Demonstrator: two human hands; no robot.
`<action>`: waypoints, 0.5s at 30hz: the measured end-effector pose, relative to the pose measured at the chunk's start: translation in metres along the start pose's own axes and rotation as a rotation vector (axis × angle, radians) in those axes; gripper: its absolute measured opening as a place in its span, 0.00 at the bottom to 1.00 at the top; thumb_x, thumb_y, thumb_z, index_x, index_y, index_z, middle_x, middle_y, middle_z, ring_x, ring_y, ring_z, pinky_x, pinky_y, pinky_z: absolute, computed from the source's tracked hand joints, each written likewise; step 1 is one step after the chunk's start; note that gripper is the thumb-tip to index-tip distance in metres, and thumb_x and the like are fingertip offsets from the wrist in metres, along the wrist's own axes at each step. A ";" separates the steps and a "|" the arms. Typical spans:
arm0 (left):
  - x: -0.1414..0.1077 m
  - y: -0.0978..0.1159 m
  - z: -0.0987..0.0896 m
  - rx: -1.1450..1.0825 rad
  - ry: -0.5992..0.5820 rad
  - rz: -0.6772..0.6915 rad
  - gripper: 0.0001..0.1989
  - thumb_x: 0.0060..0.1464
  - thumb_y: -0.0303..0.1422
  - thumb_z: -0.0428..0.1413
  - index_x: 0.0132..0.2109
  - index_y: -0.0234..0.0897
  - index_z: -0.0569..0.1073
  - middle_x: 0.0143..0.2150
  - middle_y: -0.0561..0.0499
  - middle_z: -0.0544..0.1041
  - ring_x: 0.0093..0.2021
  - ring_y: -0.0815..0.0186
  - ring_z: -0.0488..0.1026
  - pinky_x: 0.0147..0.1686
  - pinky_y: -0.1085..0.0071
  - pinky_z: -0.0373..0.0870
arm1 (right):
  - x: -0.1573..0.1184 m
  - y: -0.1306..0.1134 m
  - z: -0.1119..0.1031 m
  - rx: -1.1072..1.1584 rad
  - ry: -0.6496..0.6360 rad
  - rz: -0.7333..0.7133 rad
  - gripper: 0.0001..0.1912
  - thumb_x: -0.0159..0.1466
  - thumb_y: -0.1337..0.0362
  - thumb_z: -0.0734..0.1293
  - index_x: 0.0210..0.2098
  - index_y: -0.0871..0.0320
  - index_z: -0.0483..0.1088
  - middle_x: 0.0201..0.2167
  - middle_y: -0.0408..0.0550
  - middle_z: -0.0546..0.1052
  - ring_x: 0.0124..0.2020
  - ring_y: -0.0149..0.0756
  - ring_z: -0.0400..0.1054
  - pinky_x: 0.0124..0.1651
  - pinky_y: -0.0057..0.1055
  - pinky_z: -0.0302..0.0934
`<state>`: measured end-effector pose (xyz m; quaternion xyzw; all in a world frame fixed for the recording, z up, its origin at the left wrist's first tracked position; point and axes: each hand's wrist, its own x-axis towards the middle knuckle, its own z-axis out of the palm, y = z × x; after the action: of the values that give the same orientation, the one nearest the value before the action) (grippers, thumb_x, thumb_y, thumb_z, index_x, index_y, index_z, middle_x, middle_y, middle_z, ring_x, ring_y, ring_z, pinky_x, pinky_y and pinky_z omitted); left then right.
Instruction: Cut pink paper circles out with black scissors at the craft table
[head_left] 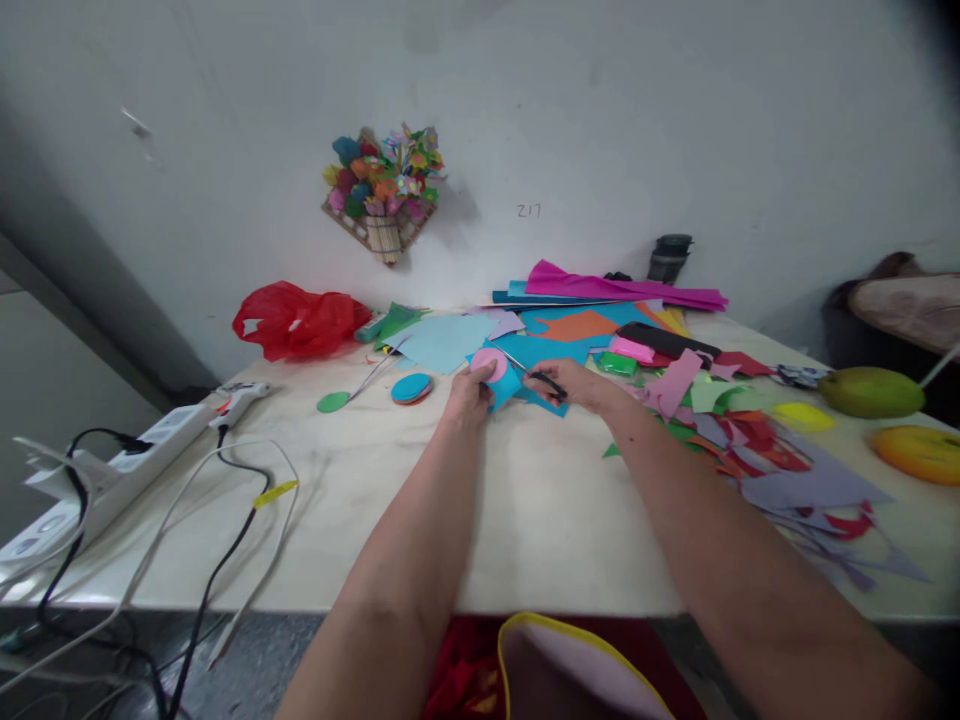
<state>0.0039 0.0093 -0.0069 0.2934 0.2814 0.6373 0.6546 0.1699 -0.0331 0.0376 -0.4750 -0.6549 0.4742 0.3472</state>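
Observation:
My left hand (472, 392) is closed on a pink paper circle (490, 364) laid against a piece of blue paper (505, 390). In my right hand (566, 382) is a pair of scissors (551, 384) with dark handles, its blades pointing left toward the blue paper's edge. More blue paper (551, 352) lies on the table behind both hands. To the left of my left hand is a small stack of paper circles (412, 388), blue on top. A green paper circle (333, 402) rests farther left, at the end of a thin strip.
Paper scraps (795, 470) are heaped at the right, near a green mango (870, 391) and an orange-yellow fruit (919, 455). A red plastic bag (304, 320) sits back left. A power strip (112, 480) and cables run along the left edge. Rolled magenta paper (622, 286) lies by the wall.

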 end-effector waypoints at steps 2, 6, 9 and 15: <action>0.002 -0.001 -0.002 0.013 -0.004 -0.003 0.11 0.37 0.24 0.64 0.31 0.30 0.72 0.25 0.49 0.76 0.21 0.70 0.70 0.21 0.75 0.67 | 0.000 0.002 -0.001 -0.025 -0.016 -0.012 0.15 0.52 0.56 0.69 0.21 0.57 0.61 0.13 0.38 0.63 0.14 0.24 0.54 0.18 0.25 0.47; 0.004 -0.003 -0.005 0.024 -0.045 -0.010 0.12 0.37 0.25 0.64 0.32 0.30 0.73 0.27 0.47 0.77 0.26 0.66 0.73 0.27 0.72 0.70 | 0.001 0.005 -0.002 -0.044 -0.026 -0.011 0.15 0.53 0.56 0.69 0.22 0.57 0.60 0.14 0.38 0.65 0.14 0.25 0.56 0.18 0.25 0.47; 0.002 -0.004 -0.004 0.031 -0.074 -0.007 0.13 0.37 0.25 0.65 0.34 0.30 0.73 0.29 0.46 0.77 0.30 0.62 0.75 0.33 0.68 0.72 | 0.001 0.006 -0.002 -0.012 -0.026 -0.001 0.14 0.55 0.56 0.67 0.23 0.57 0.60 0.14 0.39 0.66 0.14 0.25 0.56 0.18 0.26 0.46; 0.000 -0.004 -0.002 0.052 -0.077 -0.017 0.12 0.37 0.25 0.64 0.32 0.29 0.73 0.27 0.46 0.77 0.28 0.63 0.75 0.33 0.67 0.73 | 0.002 0.006 0.000 0.002 -0.008 0.034 0.14 0.55 0.57 0.68 0.23 0.57 0.60 0.14 0.39 0.65 0.14 0.25 0.56 0.17 0.25 0.46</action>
<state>0.0053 0.0088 -0.0110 0.3319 0.2751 0.6124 0.6627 0.1706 -0.0304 0.0319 -0.4839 -0.6478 0.4825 0.3368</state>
